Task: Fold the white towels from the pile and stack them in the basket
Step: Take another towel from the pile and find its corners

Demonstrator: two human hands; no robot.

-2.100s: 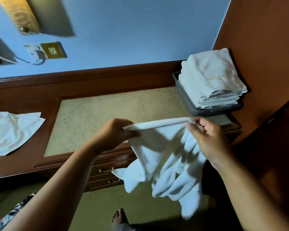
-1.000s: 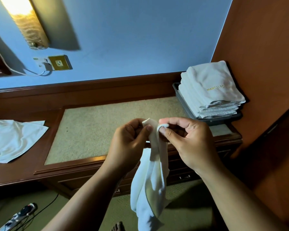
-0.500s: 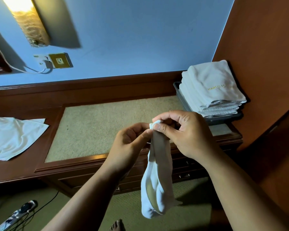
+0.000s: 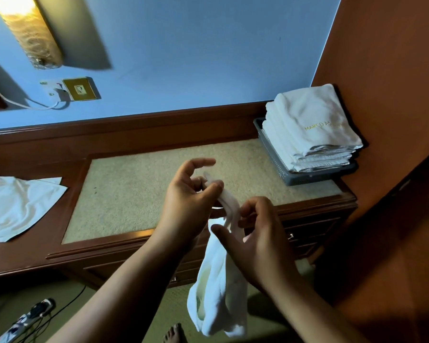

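The left hand [image 4: 191, 196] pinches the top end of a white terry towel [image 4: 218, 293] between the thumb and the curled middle fingers, while its index finger stands out, half straight, above them. The right hand [image 4: 258, 238] is lower and just beside it. Its fingers are curled against the narrow, bunched part of the towel and its thumb lies across the other side, so the cloth passes through this loose grip. I cannot tell how firmly it squeezes.

The towel hangs down from the two hands in a long bundle, in front of the dark brown wooden dresser [image 4: 124, 253] and above the green carpet floor [image 4: 67, 295]. It touches neither of them.

At the far right of the beige dresser top, against the orange-brown wall, stands a grey plastic mesh basket [image 4: 278, 159]. A stack of folded white towels [image 4: 310, 125] fills it and rises above its rim. The top one has gold letters.

At the left edge of the dresser lies a loose white towel [image 4: 18, 206], spread flat.

A white power strip [image 4: 27, 318] with cables lies on the floor at the lower left.
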